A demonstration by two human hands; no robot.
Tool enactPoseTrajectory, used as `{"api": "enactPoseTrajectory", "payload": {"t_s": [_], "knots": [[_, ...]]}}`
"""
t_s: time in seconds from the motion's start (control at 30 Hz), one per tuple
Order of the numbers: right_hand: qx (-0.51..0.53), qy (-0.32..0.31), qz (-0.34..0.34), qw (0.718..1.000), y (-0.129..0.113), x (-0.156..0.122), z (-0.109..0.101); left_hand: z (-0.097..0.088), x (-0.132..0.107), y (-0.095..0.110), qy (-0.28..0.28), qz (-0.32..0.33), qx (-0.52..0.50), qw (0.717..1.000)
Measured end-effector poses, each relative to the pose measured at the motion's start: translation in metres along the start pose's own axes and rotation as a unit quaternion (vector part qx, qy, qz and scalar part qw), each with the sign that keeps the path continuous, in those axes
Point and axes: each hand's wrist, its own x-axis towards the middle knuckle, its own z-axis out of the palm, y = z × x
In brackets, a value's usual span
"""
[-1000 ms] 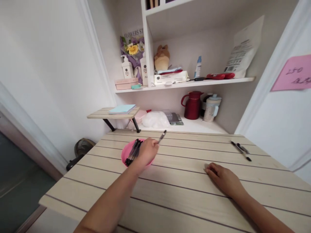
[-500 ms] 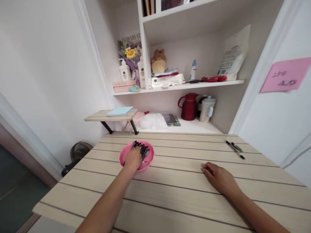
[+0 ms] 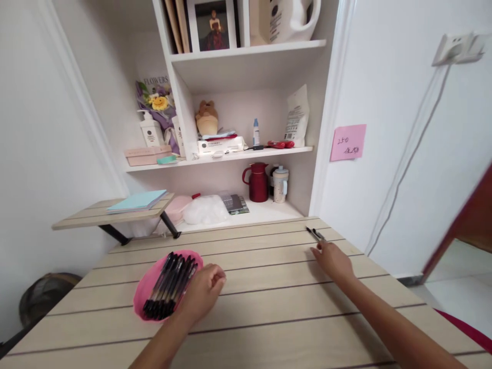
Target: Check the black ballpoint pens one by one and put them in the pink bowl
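Note:
A pink bowl [image 3: 144,291] holding several black pens [image 3: 171,286] sits at the left of the wooden table [image 3: 269,312]. My left hand [image 3: 203,292] rests at the bowl's right rim with its fingers curled in and nothing visible in them. My right hand [image 3: 332,260] stretches forward over the table, fingers extended, its fingertips just short of two loose pens [image 3: 315,234] that lie near the table's far right edge.
Behind the table stand white shelves with a red jug [image 3: 256,182], a cup [image 3: 280,184], bottles, a plush toy [image 3: 206,118] and boxes. A small wooden riser [image 3: 96,215] with a blue notebook stands back left. A pink note [image 3: 348,142] hangs on the right wall.
My left hand put a pen into the bowl and drew back to its right rim. My right hand moved forward from the table's middle to the two loose pens. The view swung right.

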Motion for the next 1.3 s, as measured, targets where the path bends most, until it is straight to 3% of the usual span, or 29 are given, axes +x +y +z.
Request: {"api": "enactPoseTrajectory", "payload": {"t_s": [0.07, 0.17, 0.33, 0.43, 0.53, 0.6, 0.67, 0.73, 0.87, 0.97, 1.03, 1.1, 1.3], "knots": [[-0.019, 0.015, 0.046, 0.999, 0.016, 0.015, -0.002, 0.019, 0.004, 0.007, -0.032, -0.012, -0.065, 0.997], [-0.009, 0.011, 0.06, 0.998, 0.027, 0.026, -0.002, 0.053, 0.011, 0.011, -0.094, -0.042, -0.164, 0.981], [0.044, -0.012, 0.042, 0.998, 0.013, 0.024, 0.001, 0.105, 0.035, 0.016, -0.179, -0.151, -0.338, 0.912], [0.104, -0.042, 0.002, 0.994, -0.013, 0.009, 0.006, 0.125, 0.052, 0.025, -0.159, -0.214, -0.478, 0.837], [0.172, -0.088, -0.054, 0.98, -0.045, -0.022, 0.014, 0.138, 0.064, 0.036, -0.106, -0.233, -0.627, 0.736], [0.261, -0.124, -0.102, 0.952, -0.065, -0.046, 0.015, 0.143, 0.068, 0.042, -0.097, -0.231, -0.69, 0.679], [0.327, -0.165, -0.165, 0.916, -0.077, -0.062, 0.012, 0.146, 0.068, 0.044, -0.101, -0.227, -0.729, 0.638], [0.309, -0.168, -0.192, 0.916, -0.077, -0.062, 0.004, 0.147, 0.067, 0.043, -0.101, -0.231, -0.75, 0.611], [0.14, -0.041, -0.111, 0.983, -0.039, -0.01, -0.012, 0.143, 0.062, 0.036, -0.087, -0.263, -0.756, 0.593], [0.025, 0.042, 0.015, 0.999, 0.003, 0.038, -0.01, 0.141, 0.06, 0.034, -0.101, -0.268, -0.741, 0.607], [-0.033, 0.042, 0.057, 0.997, 0.026, 0.06, -0.002, 0.142, 0.059, 0.034, -0.11, -0.252, -0.73, 0.626], [-0.062, 0.017, 0.056, 0.996, 0.039, 0.071, 0.008, 0.145, 0.058, 0.034, -0.114, -0.228, -0.723, 0.642], [-0.073, -0.011, 0.042, 0.996, 0.042, 0.078, 0.024, 0.149, 0.059, 0.033, -0.122, -0.198, -0.716, 0.658]]}}
